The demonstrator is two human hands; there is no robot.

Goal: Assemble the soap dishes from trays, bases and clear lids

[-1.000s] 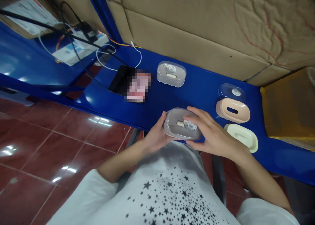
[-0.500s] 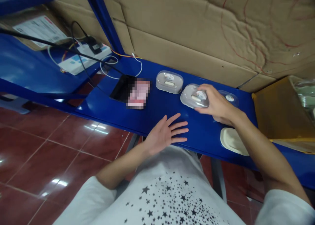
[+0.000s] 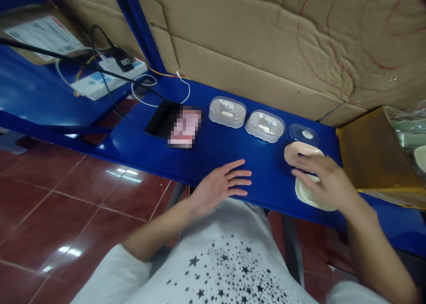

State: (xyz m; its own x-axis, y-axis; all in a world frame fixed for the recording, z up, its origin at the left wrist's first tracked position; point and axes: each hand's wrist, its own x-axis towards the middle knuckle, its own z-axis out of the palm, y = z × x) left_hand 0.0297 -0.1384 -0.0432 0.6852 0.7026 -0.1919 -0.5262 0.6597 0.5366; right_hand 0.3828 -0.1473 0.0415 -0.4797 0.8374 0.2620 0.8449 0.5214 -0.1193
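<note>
My left hand (image 3: 221, 184) is held palm up with spread fingers near the front edge of the blue shelf (image 3: 206, 162), holding nothing. Slightly blurred, my right hand (image 3: 321, 179) hovers over a cream tray (image 3: 304, 194), its fingers apart beside a pinkish oval piece (image 3: 293, 154). Whether it touches either cannot be made out. Behind these lies a clear lid (image 3: 297, 133) with a round label. Two closed clear-lidded containers, one on the left (image 3: 227, 113) and one on the right (image 3: 265, 126), stand side by side, each with a white bar and a round label.
A black holder (image 3: 161, 117) and a blurred pink item (image 3: 184, 126) are at the left. Further left are a white power strip (image 3: 96, 84) and cables. An open cardboard box (image 3: 372, 155) with clear plastic pieces stands at the right. Cardboard (image 3: 239, 42) lines the back.
My right hand has let go of the right closed container and moved right and toward me, over the cream tray. The pinkish piece now shows. My left hand stays nearly still.
</note>
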